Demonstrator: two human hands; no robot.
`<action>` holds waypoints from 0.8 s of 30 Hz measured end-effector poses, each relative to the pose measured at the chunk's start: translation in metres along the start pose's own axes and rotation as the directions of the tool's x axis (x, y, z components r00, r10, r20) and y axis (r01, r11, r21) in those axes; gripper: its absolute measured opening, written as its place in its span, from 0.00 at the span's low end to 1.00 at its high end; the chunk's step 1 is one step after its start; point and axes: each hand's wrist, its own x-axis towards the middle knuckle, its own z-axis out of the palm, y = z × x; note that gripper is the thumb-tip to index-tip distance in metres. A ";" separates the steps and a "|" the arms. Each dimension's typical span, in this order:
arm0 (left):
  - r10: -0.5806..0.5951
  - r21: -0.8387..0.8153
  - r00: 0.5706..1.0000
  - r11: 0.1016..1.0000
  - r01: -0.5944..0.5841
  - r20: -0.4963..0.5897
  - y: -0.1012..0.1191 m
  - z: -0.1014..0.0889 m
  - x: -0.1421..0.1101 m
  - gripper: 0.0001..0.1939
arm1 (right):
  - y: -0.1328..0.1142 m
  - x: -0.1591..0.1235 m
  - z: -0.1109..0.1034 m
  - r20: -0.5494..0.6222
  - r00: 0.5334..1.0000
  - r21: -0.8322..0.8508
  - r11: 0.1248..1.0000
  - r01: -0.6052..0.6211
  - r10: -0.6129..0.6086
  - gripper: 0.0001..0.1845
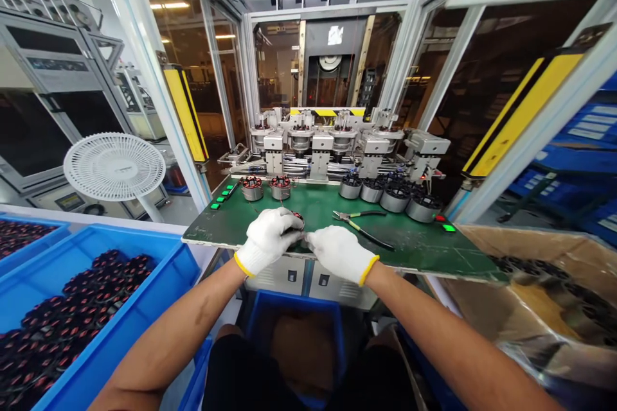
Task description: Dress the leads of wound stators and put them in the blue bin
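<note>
Both my hands wear white gloves with yellow cuffs. My left hand (268, 237) is closed over a wound motor stator (297, 217) with red copper coils, held at the front edge of the green work mat (409, 244). My right hand (340, 252) is closed beside it, fingertips pinched at the stator's right side; what they pinch is too small to see. Most of the stator is hidden under my left hand.
Two wound stators (251, 187) stand at the mat's back left, several bare ones (394, 196) at back right, before the winding machine (337, 141). Pliers (359, 221) lie on the mat. Blue bins of stators (91, 308) sit left, a cardboard box (544, 282) right, a fan (114, 167) behind.
</note>
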 end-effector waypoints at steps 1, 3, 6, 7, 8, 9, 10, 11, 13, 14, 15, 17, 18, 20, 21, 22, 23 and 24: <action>-0.022 -0.014 1.000 1.000 0.022 0.014 0.002 -0.003 0.001 0.07 | 0.002 0.000 0.003 0.001 1.000 0.047 0.999 0.025 -0.025 0.13; -0.066 -0.040 0.998 0.997 0.065 -0.016 0.004 -0.009 -0.003 0.09 | 0.008 -0.007 0.007 -0.051 0.999 0.170 0.985 0.020 -0.012 0.14; -0.217 -0.015 0.964 0.976 0.217 -0.152 -0.001 -0.017 -0.012 0.21 | 0.005 -0.037 0.010 -0.303 0.912 0.337 0.927 -0.167 0.275 0.19; -0.259 0.001 0.952 0.965 0.263 -0.160 -0.004 -0.019 -0.013 0.29 | -0.003 -0.050 0.012 -0.391 0.855 0.357 0.912 -0.201 0.342 0.22; -0.283 0.013 0.950 0.958 0.288 -0.134 -0.007 -0.019 -0.013 0.36 | -0.015 -0.062 0.013 -0.461 0.810 0.355 0.911 -0.208 0.364 0.24; -0.289 0.011 0.955 0.957 0.290 -0.069 -0.010 -0.019 -0.010 0.43 | -0.029 -0.072 0.015 -0.496 0.814 0.324 0.934 -0.149 0.302 0.25; -0.278 -0.014 0.960 0.960 0.279 0.026 -0.013 -0.018 -0.006 0.47 | -0.046 -0.077 0.017 -0.500 0.841 0.293 0.954 -0.062 0.208 0.25; -0.260 -0.056 0.957 0.962 0.269 0.125 -0.014 -0.016 -0.001 0.48 | -0.062 -0.079 0.019 -0.491 0.865 0.265 0.964 0.036 0.102 0.24; -0.254 -0.139 0.931 0.945 0.297 0.262 -0.015 -0.011 0.009 0.45 | -0.086 -0.068 0.021 -0.444 0.891 0.203 0.957 0.205 -0.097 0.25; -0.272 -0.160 0.917 0.931 0.327 0.292 -0.014 -0.008 0.013 0.42 | -0.091 -0.057 0.022 -0.403 0.905 0.166 0.961 0.221 -0.139 0.26; -0.292 -0.166 0.908 0.922 0.351 0.299 -0.012 -0.006 0.015 0.39 | -0.092 -0.044 0.023 -0.360 0.925 0.133 0.974 0.182 -0.124 0.28; -0.330 -0.151 0.907 0.914 0.376 0.263 -0.009 -0.002 0.017 0.36 | -0.081 -0.020 0.025 -0.293 0.955 0.078 0.997 -0.019 0.042 0.29; -0.339 -0.143 0.908 0.914 0.380 0.248 -0.008 -0.001 0.016 0.35 | -0.073 -0.011 0.026 -0.280 0.948 0.063 0.989 -0.137 0.149 0.29; -0.351 -0.135 0.907 0.912 0.387 0.233 -0.005 -0.001 0.015 0.34 | -0.058 0.001 0.027 -0.275 0.920 0.044 0.959 -0.279 0.281 0.29; -0.356 -0.133 0.905 0.910 0.392 0.232 -0.005 -0.001 0.014 0.34 | -0.053 0.003 0.027 -0.277 0.904 0.041 0.944 -0.326 0.325 0.28; -0.361 -0.131 0.903 0.908 0.397 0.233 -0.004 -0.002 0.014 0.35 | -0.051 0.005 0.027 -0.281 0.887 0.042 0.929 -0.369 0.365 0.28; -0.362 -0.129 0.902 0.908 0.398 0.237 -0.004 -0.002 0.014 0.35 | -0.051 0.005 0.026 -0.283 0.869 0.047 0.911 -0.410 0.406 0.28; -0.362 -0.128 0.902 0.908 0.398 0.236 -0.004 -0.002 0.014 0.35 | -0.053 0.005 0.025 -0.281 0.848 0.058 0.890 -0.452 0.449 0.27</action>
